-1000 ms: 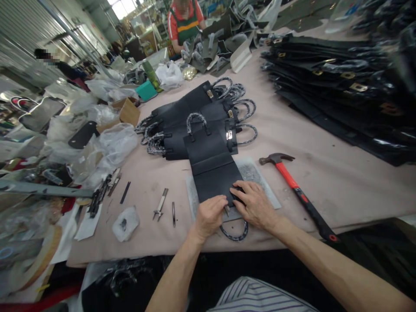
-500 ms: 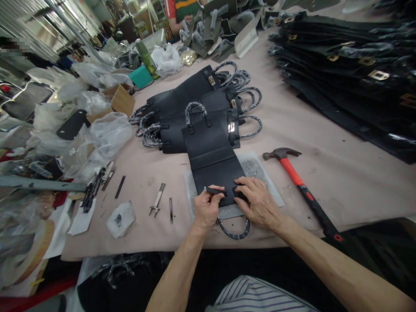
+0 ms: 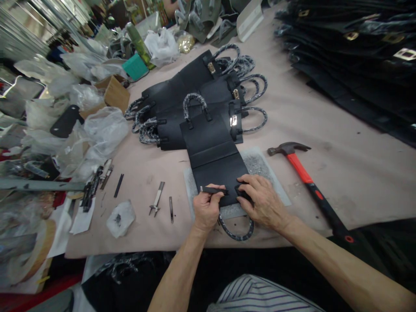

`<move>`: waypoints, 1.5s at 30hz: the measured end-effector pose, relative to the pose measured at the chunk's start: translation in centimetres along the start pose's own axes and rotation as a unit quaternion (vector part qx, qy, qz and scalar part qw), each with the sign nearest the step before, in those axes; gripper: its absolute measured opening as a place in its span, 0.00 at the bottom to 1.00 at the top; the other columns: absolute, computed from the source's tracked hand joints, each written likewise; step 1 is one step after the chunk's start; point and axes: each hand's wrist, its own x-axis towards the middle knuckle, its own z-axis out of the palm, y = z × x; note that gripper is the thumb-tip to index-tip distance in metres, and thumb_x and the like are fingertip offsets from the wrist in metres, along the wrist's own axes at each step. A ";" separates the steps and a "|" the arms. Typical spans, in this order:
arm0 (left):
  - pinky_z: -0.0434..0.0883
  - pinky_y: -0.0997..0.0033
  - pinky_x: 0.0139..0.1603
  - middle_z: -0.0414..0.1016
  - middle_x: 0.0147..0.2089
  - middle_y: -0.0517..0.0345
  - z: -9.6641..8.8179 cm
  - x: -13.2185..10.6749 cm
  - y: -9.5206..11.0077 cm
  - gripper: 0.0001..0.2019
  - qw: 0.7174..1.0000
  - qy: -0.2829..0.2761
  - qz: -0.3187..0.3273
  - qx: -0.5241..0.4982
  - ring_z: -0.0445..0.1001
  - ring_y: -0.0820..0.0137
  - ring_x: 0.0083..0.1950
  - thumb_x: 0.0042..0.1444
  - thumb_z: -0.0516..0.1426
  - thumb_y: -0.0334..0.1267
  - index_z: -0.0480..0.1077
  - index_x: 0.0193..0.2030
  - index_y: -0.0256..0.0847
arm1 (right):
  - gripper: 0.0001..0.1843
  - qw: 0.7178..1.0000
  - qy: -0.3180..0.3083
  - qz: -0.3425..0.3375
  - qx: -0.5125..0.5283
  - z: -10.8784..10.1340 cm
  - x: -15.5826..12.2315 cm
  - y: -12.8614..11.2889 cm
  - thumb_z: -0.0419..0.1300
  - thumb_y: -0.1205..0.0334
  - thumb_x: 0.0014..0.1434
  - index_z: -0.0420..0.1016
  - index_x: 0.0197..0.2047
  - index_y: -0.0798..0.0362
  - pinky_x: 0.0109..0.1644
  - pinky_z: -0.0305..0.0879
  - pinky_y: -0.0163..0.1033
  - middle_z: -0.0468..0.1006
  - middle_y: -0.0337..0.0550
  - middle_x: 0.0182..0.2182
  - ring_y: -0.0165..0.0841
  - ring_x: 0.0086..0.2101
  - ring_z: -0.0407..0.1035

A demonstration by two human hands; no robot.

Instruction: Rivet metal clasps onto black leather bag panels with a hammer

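Note:
A black bag panel (image 3: pixel 216 167) lies over a pale cutting slab (image 3: pixel 261 167), with one plastic-wrapped handle at its far end and another handle (image 3: pixel 238 237) looping toward me. My left hand (image 3: pixel 207 210) pinches a slim black strip (image 3: pixel 212 190) between thumb and fingers, held low over the panel's near edge. Just across from it, my right hand (image 3: pixel 261 199) bends its fingers round a small black tab at the panel's near right corner; the fingers partly hide that tab. A claw hammer (image 3: pixel 302 171) with a red and black grip rests to the right.
Black bag pieces (image 3: pixel 198 93) with wrapped handles and gold clasps are piled beyond the panel. A tall stack of black pieces (image 3: pixel 351 65) fills the far right. On the left lie a caliper-like tool (image 3: pixel 157 199), a metal rod (image 3: pixel 171 209), a black strip (image 3: pixel 118 185) and plastic bags (image 3: pixel 105 130).
The view has shifted slightly, so the hammer and right-hand stack appear farther right. More of the black strip shows beyond my left fingers. Both hands keep nearly the same places on the panel.

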 end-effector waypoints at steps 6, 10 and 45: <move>0.81 0.64 0.51 0.84 0.42 0.52 0.0 0.0 0.2 0.06 1.000 0.006 0.011 0.018 0.84 0.64 0.44 0.65 0.60 0.39 0.77 0.43 0.39 | 0.06 1.000 -0.004 -0.029 0.011 -0.1 -0.1 0.3 0.58 0.64 0.65 0.75 0.43 0.50 0.62 0.60 0.61 0.75 0.51 0.54 0.49 0.57 0.65; 0.81 0.63 0.51 0.84 0.42 0.51 0.2 -0.1 0.0 0.08 0.999 0.032 0.012 0.002 0.84 0.63 0.44 0.66 0.61 0.41 0.76 0.44 0.39 | 0.04 0.999 -0.003 -0.028 0.016 0.0 -0.3 0.5 0.59 0.64 0.65 0.74 0.43 0.50 0.64 0.59 0.60 0.75 0.50 0.54 0.47 0.58 0.65; 0.81 0.64 0.52 0.85 0.44 0.52 0.0 -0.1 0.2 0.04 0.996 -0.008 0.083 0.028 0.84 0.64 0.45 0.65 0.61 0.36 0.77 0.43 0.39 | 0.08 0.998 -0.027 -0.049 0.027 -0.6 0.0 0.2 0.58 0.66 0.66 0.78 0.45 0.50 0.65 0.57 0.59 0.75 0.49 0.53 0.44 0.55 0.66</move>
